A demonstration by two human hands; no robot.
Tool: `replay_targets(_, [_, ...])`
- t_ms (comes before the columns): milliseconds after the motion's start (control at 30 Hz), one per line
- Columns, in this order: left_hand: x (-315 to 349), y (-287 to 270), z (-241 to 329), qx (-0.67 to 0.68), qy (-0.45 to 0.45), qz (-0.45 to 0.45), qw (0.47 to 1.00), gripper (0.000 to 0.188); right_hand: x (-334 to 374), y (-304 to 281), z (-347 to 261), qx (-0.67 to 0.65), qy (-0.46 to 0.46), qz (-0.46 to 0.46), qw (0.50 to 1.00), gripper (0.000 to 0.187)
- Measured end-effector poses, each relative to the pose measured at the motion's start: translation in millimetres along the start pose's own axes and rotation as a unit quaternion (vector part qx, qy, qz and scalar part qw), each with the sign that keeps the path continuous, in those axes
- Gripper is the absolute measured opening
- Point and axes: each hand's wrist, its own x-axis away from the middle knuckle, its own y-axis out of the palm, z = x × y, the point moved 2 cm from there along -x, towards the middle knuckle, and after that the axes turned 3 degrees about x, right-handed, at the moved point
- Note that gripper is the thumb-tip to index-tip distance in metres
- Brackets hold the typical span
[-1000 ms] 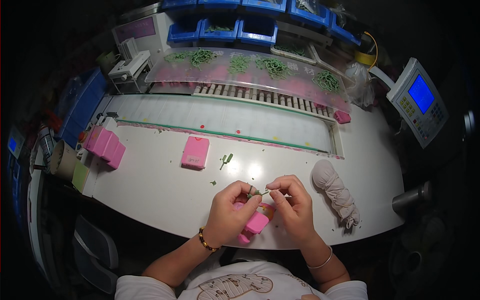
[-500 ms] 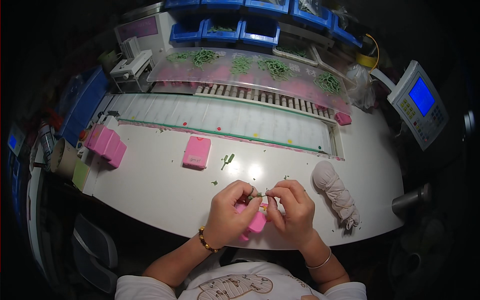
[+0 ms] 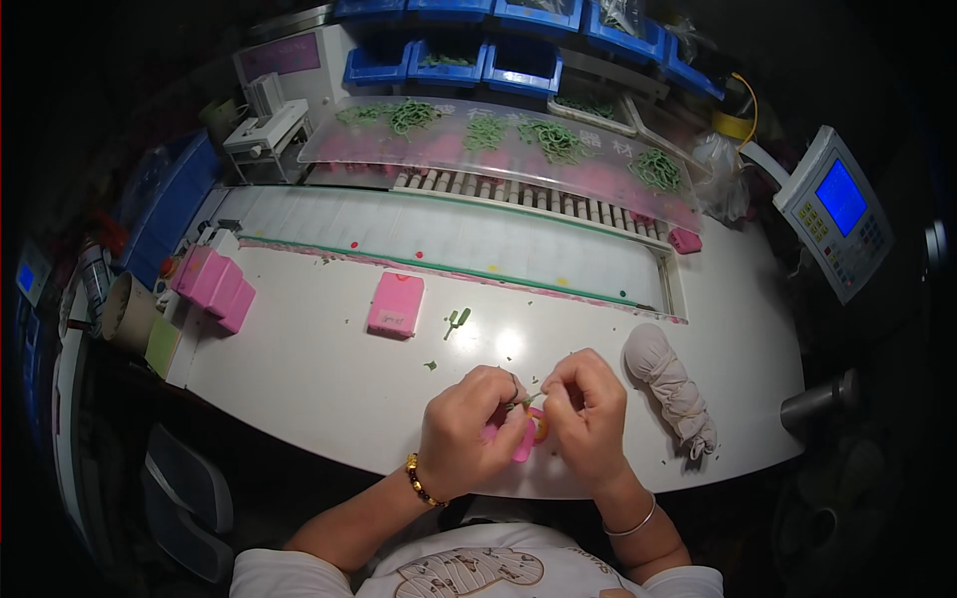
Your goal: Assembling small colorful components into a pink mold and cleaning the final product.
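Note:
Close to the table's near edge, my left hand (image 3: 461,427) is closed round a pink block (image 3: 522,451), partly hidden by the fingers. A small green piece (image 3: 515,405) sits at its thumb and fingertips. My right hand (image 3: 590,414) is closed in a pinch beside it, its fingertips at a thin strand (image 3: 536,396) by the green piece. What else the right fingers hold is too small to make out. Two green slips (image 3: 458,321) lie on the table beyond the hands, next to a flat pink block (image 3: 396,305) with a pale label.
A cloth-wrapped bundle (image 3: 670,389) lies right of my hands. Stacked pink blocks (image 3: 215,287) stand at the left. Across the back runs a white belt (image 3: 439,241) with coloured dots, below a clear shelf (image 3: 329,148) holding green clusters. A control panel (image 3: 835,214) stands at the right.
The pink block has turned in my left hand, and an orange-yellow spot shows by the right fingers. The right hand has risen slightly. Dots on the belt have shifted left.

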Motion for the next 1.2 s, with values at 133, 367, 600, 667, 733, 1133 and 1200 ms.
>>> replay_targets(133, [3,-13,-2,-0.03,0.045,0.031,0.998,0.015,-11,-20,15,0.049,-0.009,0.07,0.996,0.008])
replay_targets(367, [4,-89,-4,-0.157,0.049,0.103,0.981,0.013,-8,-24,13,0.188,-0.025,-0.004,0.982,0.01])
replay_targets(600, [2,-275,-1,-0.375,0.042,0.304,0.875,0.01,0,-25,14,0.199,-0.043,-0.003,0.979,0.006])
replay_targets(667, [7,-345,1,-0.438,0.034,0.344,0.83,0.012,1,-26,14,0.207,-0.049,-0.015,0.977,0.009])
replay_targets(733, [9,-404,4,-0.517,-0.062,0.351,0.778,0.016,3,-27,12,0.213,-0.072,-0.042,0.973,0.014])
replay_targets(1133, [-38,-272,-9,0.059,-0.141,0.306,0.94,0.03,5,-14,-26,0.113,-0.094,-0.027,0.989,0.025])
replay_targets(1200, [-41,-192,-17,0.216,-0.238,0.231,0.918,0.036,7,-4,-37,0.072,-0.13,-0.05,0.988,0.031])
